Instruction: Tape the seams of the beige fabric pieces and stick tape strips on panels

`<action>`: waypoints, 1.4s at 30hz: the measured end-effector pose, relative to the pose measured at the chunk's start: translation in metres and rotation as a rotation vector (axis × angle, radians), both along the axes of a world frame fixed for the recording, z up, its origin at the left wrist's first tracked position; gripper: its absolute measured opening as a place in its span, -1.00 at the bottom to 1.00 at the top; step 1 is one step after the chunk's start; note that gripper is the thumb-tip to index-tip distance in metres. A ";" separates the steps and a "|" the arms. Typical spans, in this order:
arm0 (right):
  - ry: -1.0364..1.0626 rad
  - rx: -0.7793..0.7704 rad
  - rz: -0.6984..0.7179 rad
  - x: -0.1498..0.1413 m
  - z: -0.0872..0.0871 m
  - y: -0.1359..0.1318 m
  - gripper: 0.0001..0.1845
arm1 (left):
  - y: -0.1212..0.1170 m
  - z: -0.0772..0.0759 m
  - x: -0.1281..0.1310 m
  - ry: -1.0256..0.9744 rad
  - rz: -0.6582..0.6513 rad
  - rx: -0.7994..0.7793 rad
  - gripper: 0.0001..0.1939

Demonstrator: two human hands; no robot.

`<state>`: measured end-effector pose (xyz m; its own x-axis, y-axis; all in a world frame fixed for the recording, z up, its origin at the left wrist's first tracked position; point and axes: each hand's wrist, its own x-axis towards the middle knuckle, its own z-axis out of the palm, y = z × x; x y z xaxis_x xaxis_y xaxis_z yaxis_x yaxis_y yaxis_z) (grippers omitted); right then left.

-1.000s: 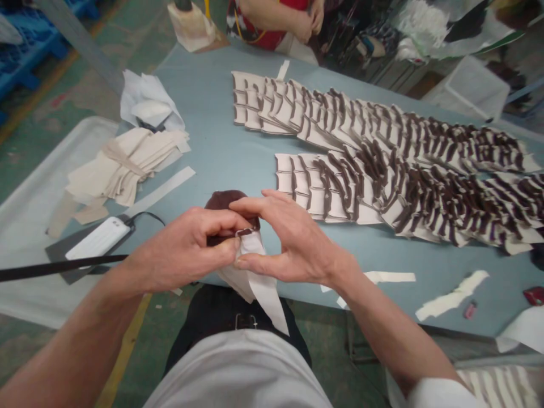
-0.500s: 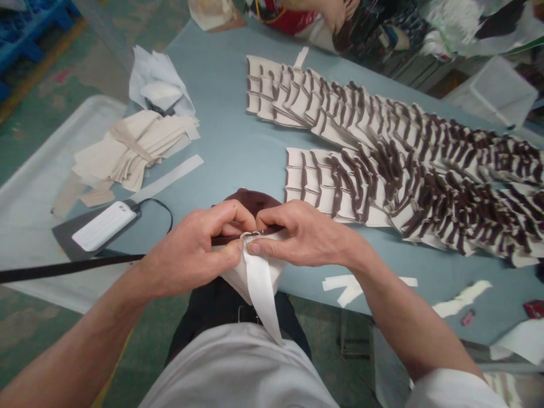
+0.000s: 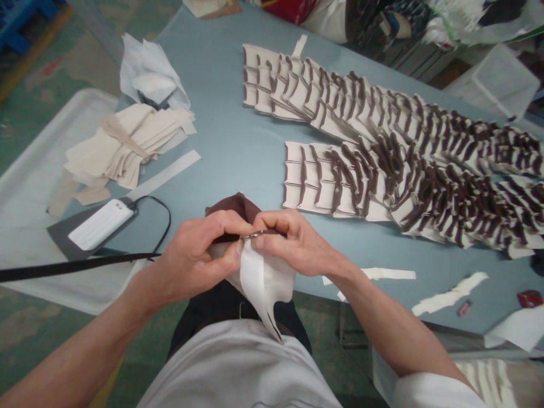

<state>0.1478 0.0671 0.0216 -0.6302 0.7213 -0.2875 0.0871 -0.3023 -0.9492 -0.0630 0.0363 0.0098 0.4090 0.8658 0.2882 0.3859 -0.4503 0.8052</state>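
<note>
1. We see one soft piece, brown fabric on the far side and smooth cream fabric on the near side, held up between both hands at the table's near edge, in front of the wearer's waist.
2. We note a white strip, flat and flexible, hanging from the pinched seam and curling to a narrow tip over the shirt.
3. Left hand: narrow pinch on the piece, thumb below, bent index finger above, other fingers curled under.
4. Right hand: same narrow pinch, thumb pressed by the strip's top, index arched; fingertips of both hands nearly meet.
5. We read both forearms as angled inward from the lower corners, elbows wide, wrists fairly straight.
6. Table: smooth, blue-grey.
7. On its right side we have two long overlapping rows, an upper row and a lower row, cream panels with ridged dark-brown edges, fanned like shingles.
8. Left side: flat cream bundle wrapped by a band, crumpled white sheet behind it, glossy white box-shaped device with a thin black cable.
9. Near right we spot a ragged pale strip, wavy-edged, beside a small pink object.
</note>
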 end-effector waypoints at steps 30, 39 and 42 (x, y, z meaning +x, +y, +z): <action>-0.349 0.702 -0.004 0.013 0.012 -0.039 -0.88 | -0.013 0.020 -0.001 0.219 -0.236 -0.152 -0.70; 0.121 0.148 -0.098 0.002 0.001 -0.065 -0.84 | -0.025 0.006 -0.010 0.056 -0.281 -0.132 -0.57; 0.162 0.151 -0.132 0.000 -0.008 -0.071 -0.83 | -0.028 -0.012 -0.011 -0.067 -0.198 -0.268 -0.37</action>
<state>0.1478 -0.0035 0.0140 -0.5569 0.8274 -0.0731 -0.1003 -0.1543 -0.9829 -0.0737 0.0087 -0.0018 0.5650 0.8198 0.0931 0.2544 -0.2805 0.9255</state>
